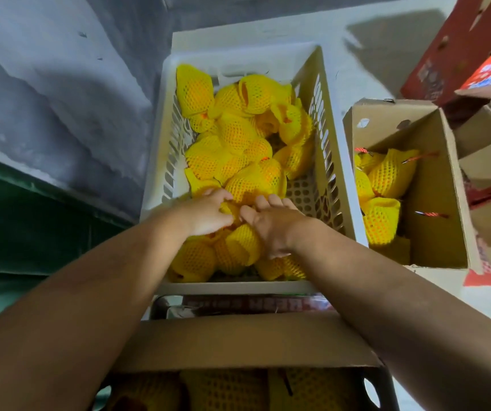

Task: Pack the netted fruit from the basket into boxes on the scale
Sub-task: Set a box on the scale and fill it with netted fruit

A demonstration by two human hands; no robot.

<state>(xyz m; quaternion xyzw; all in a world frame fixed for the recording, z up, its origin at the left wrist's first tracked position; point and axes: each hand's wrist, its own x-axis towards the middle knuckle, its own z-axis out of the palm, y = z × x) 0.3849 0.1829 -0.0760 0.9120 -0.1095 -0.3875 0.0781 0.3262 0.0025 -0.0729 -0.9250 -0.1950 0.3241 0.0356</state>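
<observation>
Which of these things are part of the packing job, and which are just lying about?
Part of the job: white basket, netted fruit, left hand, right hand, near box, half-filled box.

Lying about: red cartons, green sheet.

We see a fruit-packing area, a storeroom or back room rather than a home: a white slatted plastic basket (326, 149) heaped with foam-netted fruit (235, 143), open cardboard boxes (434, 185) partly filled, printed red cartons (446, 54) stacked alongside, and rough, stained walls (60, 99).
</observation>
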